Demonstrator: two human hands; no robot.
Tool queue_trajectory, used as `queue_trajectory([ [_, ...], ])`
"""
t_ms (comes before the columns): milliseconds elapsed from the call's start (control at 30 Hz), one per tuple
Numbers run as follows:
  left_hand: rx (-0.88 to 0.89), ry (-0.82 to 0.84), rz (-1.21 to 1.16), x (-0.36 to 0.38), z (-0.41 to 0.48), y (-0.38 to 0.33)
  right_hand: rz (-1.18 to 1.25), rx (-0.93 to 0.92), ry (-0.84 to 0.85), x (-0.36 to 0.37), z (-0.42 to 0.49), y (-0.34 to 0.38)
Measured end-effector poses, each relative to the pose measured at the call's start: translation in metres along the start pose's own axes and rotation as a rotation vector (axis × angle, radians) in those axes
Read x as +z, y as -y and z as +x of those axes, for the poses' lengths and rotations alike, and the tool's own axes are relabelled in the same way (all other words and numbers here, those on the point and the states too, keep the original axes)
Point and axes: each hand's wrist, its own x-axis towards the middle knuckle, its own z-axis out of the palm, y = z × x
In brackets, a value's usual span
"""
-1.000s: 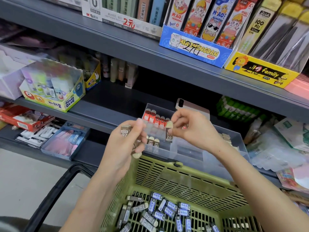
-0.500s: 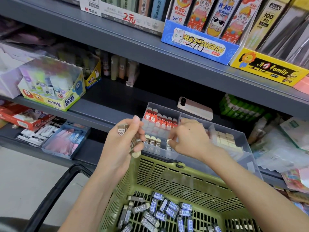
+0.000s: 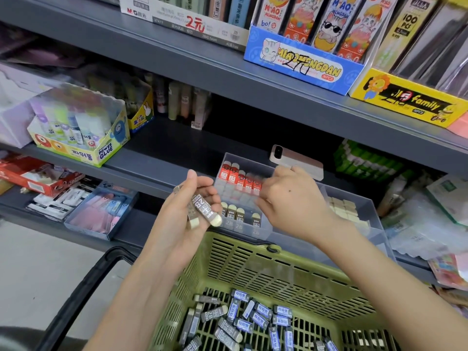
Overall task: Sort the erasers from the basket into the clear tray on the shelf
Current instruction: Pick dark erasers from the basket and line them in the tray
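Erasers (image 3: 203, 211) in grey 2B sleeves, a small bunch, gripped in the left hand (image 3: 182, 219) above the green basket (image 3: 253, 262), where many more lie loose. Next, the clear tray (image 3: 339, 192): red-sleeved row (image 3: 239, 177) behind, grey row (image 3: 234, 214) in front. Right hand (image 3: 291, 201) curls over it, fingertips hidden; its hold can't be told.

1. Your basket (image 3: 253, 264) sits before the tray (image 3: 342, 193), erasers (image 3: 253, 317) loose in it.
2. The tray stands on the shelf (image 3: 164, 158); a phone (image 3: 301, 160) lies behind it.
3. The glue box (image 3: 101, 148) stands well left.
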Motion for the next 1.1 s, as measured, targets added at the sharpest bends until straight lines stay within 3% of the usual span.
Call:
queue_trajectory([
  [100,-0.021,0.017,-0.138,0.001,0.0,0.0,0.436,0.133,-0.063,-0.012,0.001,0.01],
  [200,-0.017,0.052,-0.224,0.004,-0.001,-0.001,0.979,0.277,0.0,-0.022,0.0,0.032],
  [300,0.0,0.073,-0.235,0.007,-0.002,0.001,1.152,0.362,0.17,-0.019,-0.002,0.051],
  [367,0.016,0.104,-0.222,0.008,-0.004,0.002,1.403,0.451,0.214,-0.015,-0.003,0.056],
  [467,0.061,0.149,-0.181,0.005,-0.003,0.002,1.666,0.554,0.088,-0.015,-0.005,0.043],
  [533,0.108,0.135,-0.104,0.001,-0.001,0.0,1.663,0.567,-0.061,-0.017,-0.005,0.021],
  [600,0.142,0.041,-0.049,-0.004,0.002,-0.001,1.505,0.539,-0.144,-0.017,-0.005,0.0],
  [733,0.18,-0.056,0.024,-0.008,0.004,-0.001,0.933,0.43,0.015,-0.001,-0.002,-0.011],
  [800,0.188,-0.064,0.05,-0.007,0.003,0.0,0.777,0.39,0.054,0.009,-0.002,-0.006],
  [1100,0.216,-0.056,0.082,-0.007,0.003,0.0,0.628,0.367,-0.079,0.026,0.001,0.006],
])
